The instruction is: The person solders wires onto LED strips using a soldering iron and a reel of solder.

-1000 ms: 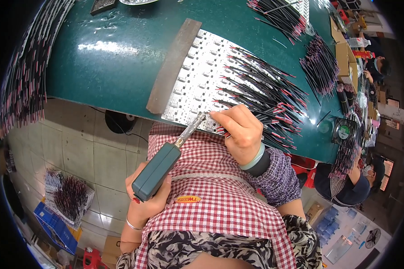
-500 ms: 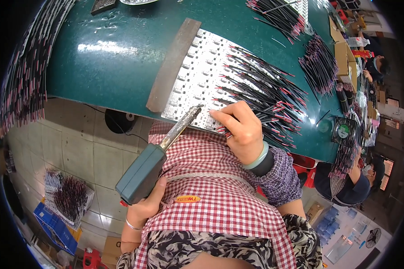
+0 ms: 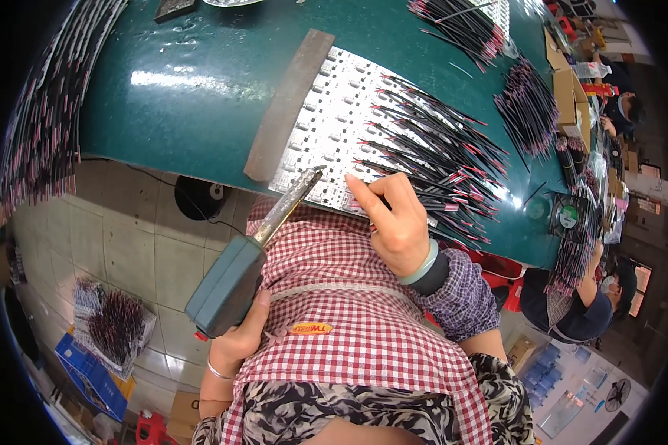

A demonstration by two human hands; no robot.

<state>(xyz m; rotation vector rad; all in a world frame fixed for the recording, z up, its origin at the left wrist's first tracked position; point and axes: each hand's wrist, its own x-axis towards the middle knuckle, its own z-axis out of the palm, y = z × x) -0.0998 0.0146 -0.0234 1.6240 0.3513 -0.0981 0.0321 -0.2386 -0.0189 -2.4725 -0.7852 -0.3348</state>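
Observation:
My left hand (image 3: pixel 246 331) is wrapped round the handle of a soldering iron (image 3: pixel 234 278), whose body is dark green and boxy with a metal barrel. The iron's tip is over the near part of a white circuit board sheet (image 3: pixel 315 144) dotted with small components. My right hand (image 3: pixel 399 226) rests at the board's near side, with one finger reaching to its surface and the others bent. Whether a wire is between its fingers is hidden. Black wires with red ends (image 3: pixel 438 148) fan rightward from the board.
A flat grey-brown bar (image 3: pixel 289 104) lies along the board's left edge on the green table (image 3: pixel 178 119). Wire bundles (image 3: pixel 527 107) lie to the right, near a small black fan (image 3: pixel 568 215). More wires (image 3: pixel 44 119) hang off the far left. Other people (image 3: pixel 571 297) sit at right.
The iron's tip has drawn back slightly down and left, away from the right fingertips. My right hand has shifted a little up and left.

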